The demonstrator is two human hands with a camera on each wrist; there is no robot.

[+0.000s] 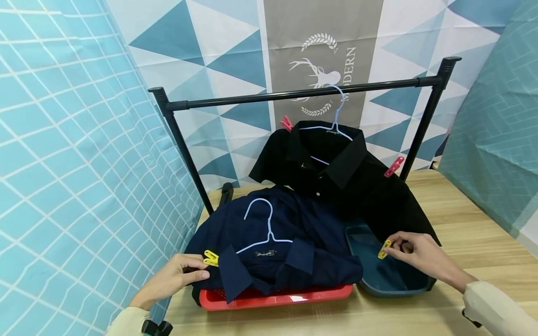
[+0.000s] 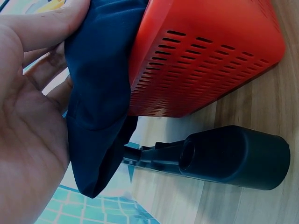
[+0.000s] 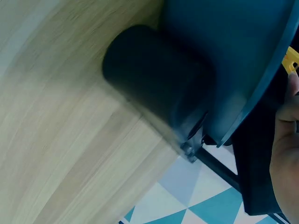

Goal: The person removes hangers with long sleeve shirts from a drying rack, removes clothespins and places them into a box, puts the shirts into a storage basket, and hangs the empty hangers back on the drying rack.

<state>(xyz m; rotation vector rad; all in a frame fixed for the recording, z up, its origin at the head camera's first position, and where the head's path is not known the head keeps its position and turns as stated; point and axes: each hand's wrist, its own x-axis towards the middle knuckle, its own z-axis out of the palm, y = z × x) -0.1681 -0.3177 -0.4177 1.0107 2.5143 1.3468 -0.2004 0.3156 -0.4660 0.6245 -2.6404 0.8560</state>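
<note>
My left hand (image 1: pixel 176 275) pinches the shoulder of a navy shirt (image 1: pixel 332 273) between thumb and fingers; the left wrist view shows the cloth (image 2: pixel 100 79) hanging past the palm. A yellow clothespin (image 1: pixel 211 258) is clipped to that shirt just beyond the fingertips. Inside the shirt's collar lies a light blue hanger (image 1: pixel 269 228), its hook pointing away from me. The shirt lies over a red basket (image 1: pixel 277 303). Over a dark blue bin (image 1: pixel 388 292), my right hand (image 1: pixel 420 254) pinches another yellow clothespin (image 1: pixel 384 249) between thumb and fingers.
Behind, a black rack (image 1: pixel 260 98) carries a black shirt (image 1: pixel 349 182) on a light blue hanger (image 1: pixel 337 112). A pink clothespin (image 1: pixel 286 123) and a red clothespin (image 1: pixel 394 166) sit at its shoulders. One sleeve hangs beside the bin. Black rack feet (image 2: pixel 233 156) stand on the wooden table (image 1: pixel 475 233).
</note>
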